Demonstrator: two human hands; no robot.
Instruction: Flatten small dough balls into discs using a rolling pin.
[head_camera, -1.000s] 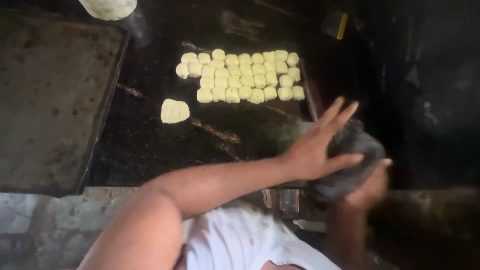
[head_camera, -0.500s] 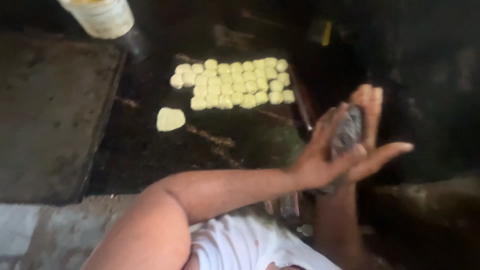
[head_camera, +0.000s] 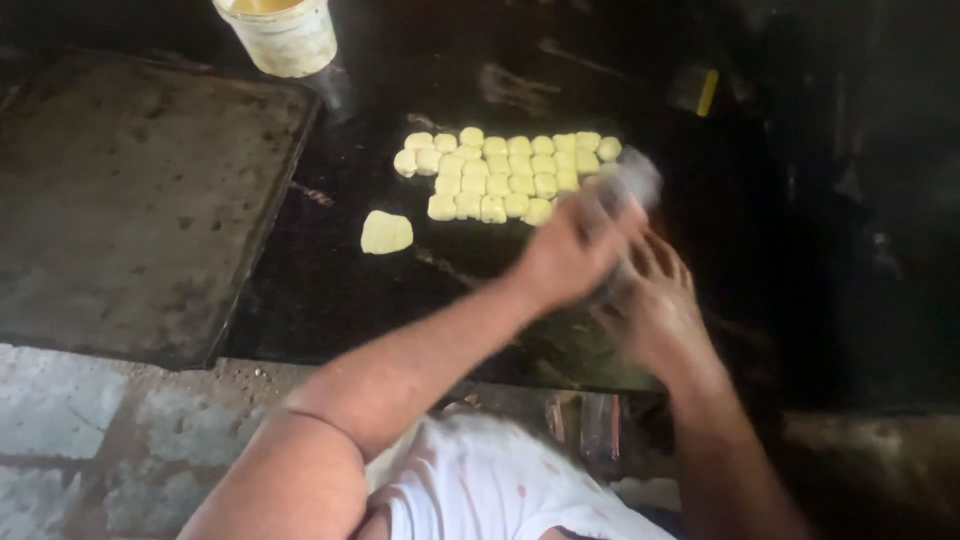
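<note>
My left hand (head_camera: 568, 258) reaches across my body and is closed around a blurred grey bundle (head_camera: 628, 183), which looks like cloth. My right hand (head_camera: 655, 312) sits just below and to the right of it, fingers spread against the bundle's underside. Both hands hover at the right end of a block of several small pale dough pieces (head_camera: 505, 172) laid in rows on a dark worktop (head_camera: 330, 280). One larger dough piece (head_camera: 385, 232) lies apart, to the left of the rows.
A large worn metal tray (head_camera: 130, 200) fills the left side. A white bucket (head_camera: 285, 38) stands at the top, behind the tray's corner. A small yellow object (head_camera: 707, 92) lies at the upper right. A pale stone ledge (head_camera: 70, 420) runs along the near edge.
Both hands have carried the grey bundle up and left, from the worktop's right edge to the right end of the dough rows. The left hand went from spread open to closed on it.
</note>
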